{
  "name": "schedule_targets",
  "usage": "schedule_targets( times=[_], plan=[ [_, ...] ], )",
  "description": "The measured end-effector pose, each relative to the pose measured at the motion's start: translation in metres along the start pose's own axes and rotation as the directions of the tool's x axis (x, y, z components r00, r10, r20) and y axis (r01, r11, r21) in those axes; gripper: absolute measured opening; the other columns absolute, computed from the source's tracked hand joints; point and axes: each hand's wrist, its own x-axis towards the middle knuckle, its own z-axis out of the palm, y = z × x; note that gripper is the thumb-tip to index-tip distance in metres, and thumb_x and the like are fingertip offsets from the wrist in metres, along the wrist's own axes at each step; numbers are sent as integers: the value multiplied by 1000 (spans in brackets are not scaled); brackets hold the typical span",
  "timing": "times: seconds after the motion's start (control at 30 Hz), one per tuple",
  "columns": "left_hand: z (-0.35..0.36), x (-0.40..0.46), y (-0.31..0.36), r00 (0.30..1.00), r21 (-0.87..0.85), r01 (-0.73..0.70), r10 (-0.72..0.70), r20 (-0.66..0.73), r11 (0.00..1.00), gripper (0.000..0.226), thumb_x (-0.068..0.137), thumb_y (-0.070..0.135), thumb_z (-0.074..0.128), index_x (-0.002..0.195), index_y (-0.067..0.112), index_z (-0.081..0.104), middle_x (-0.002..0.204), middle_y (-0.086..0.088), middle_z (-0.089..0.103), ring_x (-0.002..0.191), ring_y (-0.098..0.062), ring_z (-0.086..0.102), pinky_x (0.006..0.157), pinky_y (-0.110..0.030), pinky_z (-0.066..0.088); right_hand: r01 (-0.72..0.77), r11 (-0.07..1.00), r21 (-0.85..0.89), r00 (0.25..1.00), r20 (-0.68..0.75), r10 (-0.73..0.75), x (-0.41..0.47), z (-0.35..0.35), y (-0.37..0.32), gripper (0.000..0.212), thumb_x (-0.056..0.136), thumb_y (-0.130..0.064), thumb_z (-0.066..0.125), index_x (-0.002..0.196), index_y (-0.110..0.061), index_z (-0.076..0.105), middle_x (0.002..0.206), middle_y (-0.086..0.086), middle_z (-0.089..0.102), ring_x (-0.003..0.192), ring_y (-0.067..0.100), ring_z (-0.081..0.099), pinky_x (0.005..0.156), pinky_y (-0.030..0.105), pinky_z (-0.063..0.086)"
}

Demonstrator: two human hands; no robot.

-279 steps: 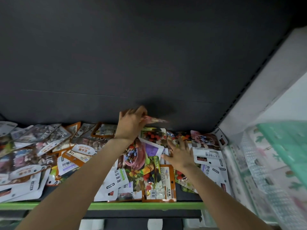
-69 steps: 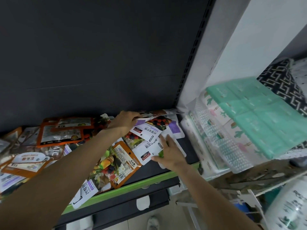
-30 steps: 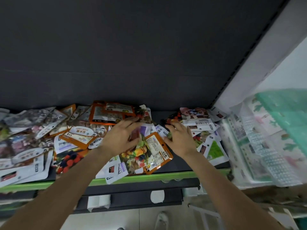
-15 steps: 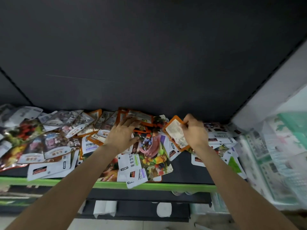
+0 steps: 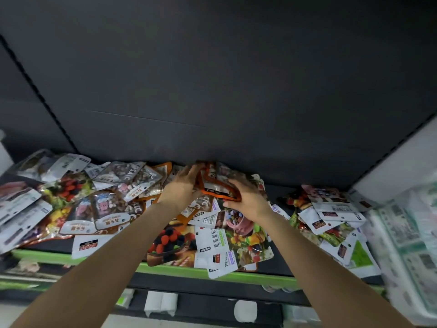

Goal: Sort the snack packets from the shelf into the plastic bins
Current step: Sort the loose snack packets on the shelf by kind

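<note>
Packets [image 5: 212, 235] lie heaped along the shelf [image 5: 170, 268], behind its green front edge. An orange-edged packet [image 5: 216, 185] is held above the heap near the back wall, gripped from below by the right hand [image 5: 248, 200]. The left hand [image 5: 183, 183] is laid against its left side, fingers straight, apparently only touching it.

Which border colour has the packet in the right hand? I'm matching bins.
Orange, around the flat foil snack packet that the right hand holds; head view.
</note>
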Motion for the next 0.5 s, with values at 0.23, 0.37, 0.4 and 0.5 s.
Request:
schedule_targets(
  times=[0.23,0.37,0.4,0.5],
  plan=[
    [-1,15,11,996,90,-69,64,56,994,51,94,12,49,139,32,42,142,-2,44,126,-27,45,100,-38,42,-57,988,-144,995,-84,46,5,-4,-6,47,98,-21,48,143,-32,37,132,7,54,114,25,56,92,37,48],
    [-2,24,18,999,220,31,-37,21,975,57,93,-1,44,139,32,43,135,-5,50,122,-28,49,96,-38,45,-29,985,-169,996,-83,15,10,-7,-2,42,100,-24,44,141,-31,40,121,10,62,103,27,60,86,34,50],
    [-1,25,21,998,252,50,-56,17,966,52,94,1,44,138,29,46,134,-6,51,123,-28,49,97,-38,44,-27,988,-151,998,-62,18,11,-7,0,43,99,-25,45,141,-29,39,123,10,61,106,27,60,88,35,50],
    [-5,27,27,997,274,83,-79,-23,958,36,99,16,41,131,25,54,130,-7,55,122,-27,50,96,-37,43,0,996,-85,1000,-27,-2,13,-7,2,49,97,-27,50,144,-21,35,139,7,50,123,25,50,102,36,42]
  ],
)
